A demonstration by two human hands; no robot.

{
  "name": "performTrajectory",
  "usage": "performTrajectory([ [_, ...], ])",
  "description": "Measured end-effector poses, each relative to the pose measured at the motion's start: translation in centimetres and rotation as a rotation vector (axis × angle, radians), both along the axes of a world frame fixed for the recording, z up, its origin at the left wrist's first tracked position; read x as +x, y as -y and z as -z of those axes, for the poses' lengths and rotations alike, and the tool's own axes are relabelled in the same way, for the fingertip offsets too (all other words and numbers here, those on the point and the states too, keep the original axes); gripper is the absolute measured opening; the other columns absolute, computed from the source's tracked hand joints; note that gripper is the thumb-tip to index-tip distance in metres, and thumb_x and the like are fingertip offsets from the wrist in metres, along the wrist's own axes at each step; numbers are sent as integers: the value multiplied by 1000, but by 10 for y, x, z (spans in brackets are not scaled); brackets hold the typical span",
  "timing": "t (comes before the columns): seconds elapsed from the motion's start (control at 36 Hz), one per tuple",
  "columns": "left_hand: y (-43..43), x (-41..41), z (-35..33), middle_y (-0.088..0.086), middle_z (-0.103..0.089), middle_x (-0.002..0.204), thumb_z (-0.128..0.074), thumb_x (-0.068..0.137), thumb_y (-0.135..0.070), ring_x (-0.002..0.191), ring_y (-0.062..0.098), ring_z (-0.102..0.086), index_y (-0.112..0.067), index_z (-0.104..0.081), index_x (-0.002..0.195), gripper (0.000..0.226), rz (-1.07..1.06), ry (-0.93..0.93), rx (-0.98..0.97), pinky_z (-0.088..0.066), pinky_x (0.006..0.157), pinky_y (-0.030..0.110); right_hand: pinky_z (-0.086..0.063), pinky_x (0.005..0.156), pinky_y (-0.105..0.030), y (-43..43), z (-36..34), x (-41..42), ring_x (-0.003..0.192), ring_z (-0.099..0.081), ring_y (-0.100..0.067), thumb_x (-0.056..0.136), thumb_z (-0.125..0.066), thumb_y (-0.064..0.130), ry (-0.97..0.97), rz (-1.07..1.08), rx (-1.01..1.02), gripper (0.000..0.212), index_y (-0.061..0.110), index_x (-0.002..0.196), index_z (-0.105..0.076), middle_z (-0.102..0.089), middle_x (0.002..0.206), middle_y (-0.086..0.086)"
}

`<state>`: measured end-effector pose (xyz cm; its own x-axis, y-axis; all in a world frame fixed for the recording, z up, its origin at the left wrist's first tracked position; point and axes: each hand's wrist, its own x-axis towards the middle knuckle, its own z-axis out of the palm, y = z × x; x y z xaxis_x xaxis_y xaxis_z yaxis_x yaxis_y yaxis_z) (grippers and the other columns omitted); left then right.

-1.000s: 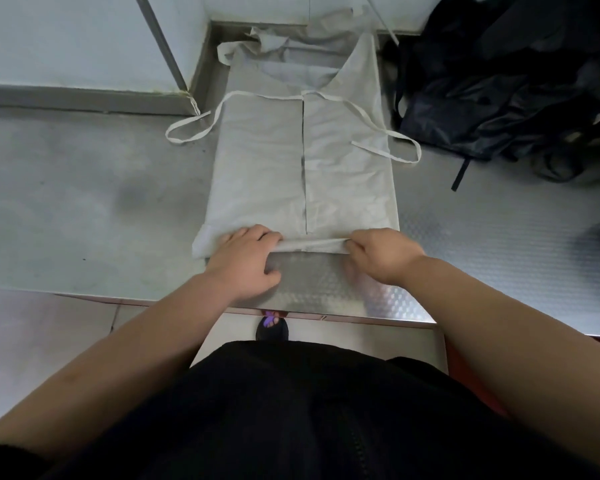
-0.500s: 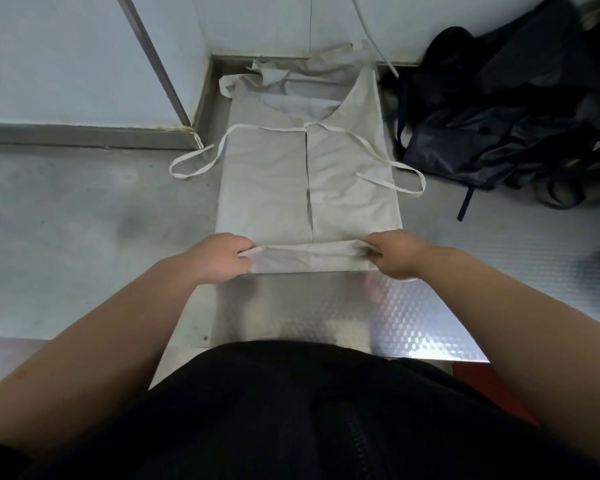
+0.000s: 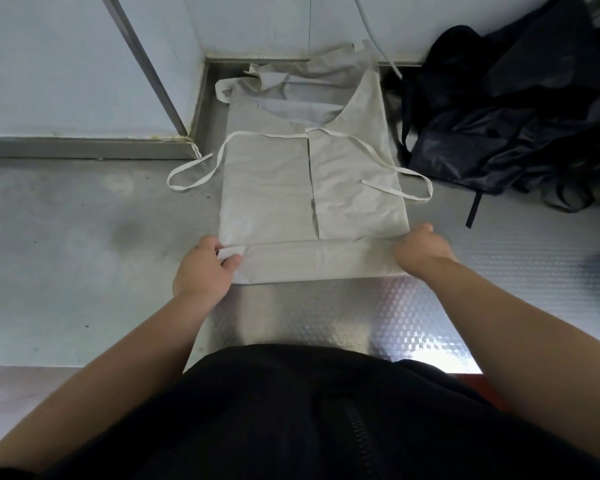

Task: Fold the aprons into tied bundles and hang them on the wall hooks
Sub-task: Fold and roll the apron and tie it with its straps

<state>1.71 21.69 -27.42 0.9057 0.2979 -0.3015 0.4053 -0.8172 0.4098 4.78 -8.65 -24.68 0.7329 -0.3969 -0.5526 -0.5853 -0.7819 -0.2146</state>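
A pale grey apron point(image 3: 354, 188) lies flat on the steel table point(image 3: 309, 317), its two sides folded in to meet at a centre seam. Its near hem is turned over into a narrow band point(image 3: 312, 263). My left hand point(image 3: 205, 268) pinches the left end of that band between thumb and fingers. My right hand point(image 3: 421, 249) grips the band's right end, fingers curled under the cloth. The white ties point(image 3: 194, 171) loop out on both sides near the bib.
A heap of dark aprons point(image 3: 513, 123) sits at the back right of the table. A light wall point(image 3: 66, 64) with a metal strip and a steel upstand close off the back. A grey counter point(image 3: 66, 258) extends to the left.
Both hands slid apart from the middle to the ends of the hem and rolled it away from me, so the folded band grew wider.
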Motion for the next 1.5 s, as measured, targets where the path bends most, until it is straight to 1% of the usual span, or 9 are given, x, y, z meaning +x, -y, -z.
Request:
performTrajectory([
  [0.11,1,-5,6,15,-47,127,-65,86,-18,112,37,-46,-13,-46,133,51,269,202,255,-42,86,45,-38,92,-42,-5,1,-15,114,-50,-34,93,-37,9,36,-220,-256,32,11,125,-35,-52,122,-16],
  [0.25,-1,-4,14,8,-68,97,-40,71,-7,80,32,-66,-11,-69,101,42,788,353,224,-56,67,38,-23,109,-38,-8,6,-23,132,-32,-27,90,-46,15,95,-762,-281,53,28,141,-36,-34,144,-4],
  [0.36,1,-9,9,7,-59,119,-39,84,-47,106,33,-58,-15,-63,118,53,770,150,176,-51,88,42,-9,116,-38,-15,6,-26,143,-17,-23,87,-46,60,-7,-804,-68,70,36,147,-19,-9,157,3],
  [0.5,5,-2,2,-6,-29,146,-34,71,-79,134,18,-27,-33,-38,137,81,782,12,215,-26,106,36,-25,111,-37,-13,1,-18,135,-34,-24,89,-43,63,3,-846,-150,67,37,146,-23,-17,155,4],
  [0.81,-4,40,-22,-3,-67,113,-39,76,-41,107,23,-60,-27,-67,115,49,717,-86,42,-47,87,29,-47,86,-34,-15,-10,0,112,-54,-19,82,-51,65,-16,-740,-62,54,31,124,-52,-58,123,9],
  [0.97,-10,62,-36,5,-57,74,-60,91,-20,69,17,-51,-2,-64,86,19,474,-310,-232,-35,57,24,-38,80,-26,-10,-22,22,112,-52,-26,91,-48,21,-146,-798,-47,28,17,118,-57,-58,123,-6],
  [1.22,-17,54,-13,5,-63,86,-65,86,-24,86,27,-60,-11,-63,96,17,67,-91,-145,-35,64,29,-37,74,-28,4,-12,42,94,-53,-24,91,-49,50,-111,-615,-20,35,18,102,-57,-61,109,-7],
  [1.36,2,49,-1,14,-50,127,-63,82,-9,117,36,-44,-14,-49,132,52,239,81,125,-37,96,41,-45,86,-38,1,-9,44,106,-51,-24,90,-54,38,-72,-661,-126,41,24,125,-41,-50,119,-3],
  [1.5,11,50,-2,10,-63,116,-52,70,8,103,36,-59,-14,-68,112,49,708,224,140,-49,86,41,-18,109,-43,-18,-7,41,129,-32,-27,91,-48,20,116,-1081,-333,47,36,134,-42,-35,140,-3],
])
